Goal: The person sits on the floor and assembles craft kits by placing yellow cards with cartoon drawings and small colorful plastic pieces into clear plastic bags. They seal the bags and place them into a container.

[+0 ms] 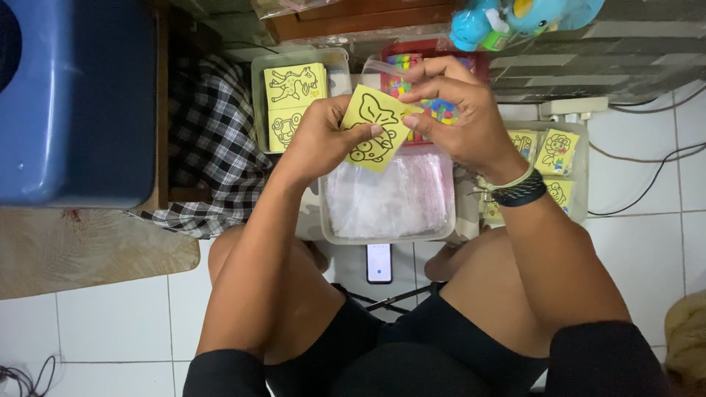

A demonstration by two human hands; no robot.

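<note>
Left hand and right hand both pinch square yellow line-drawing card, above clear plastic tub of bags.

blue bin cropped, phone half hidden

matt yellow paper card, glossy plastic bags

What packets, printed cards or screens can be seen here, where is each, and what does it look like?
Yellow card: square, black outline drawing, held by both hands, left hand and right hand.
Card stack: yellow, outline drawings, in the clear tub at upper left.
Loose cards: yellow, in the tub at right.
Clear plastic bags: heap in the middle tub.
Phone: on the floor tiles, screen lit white.
</note>
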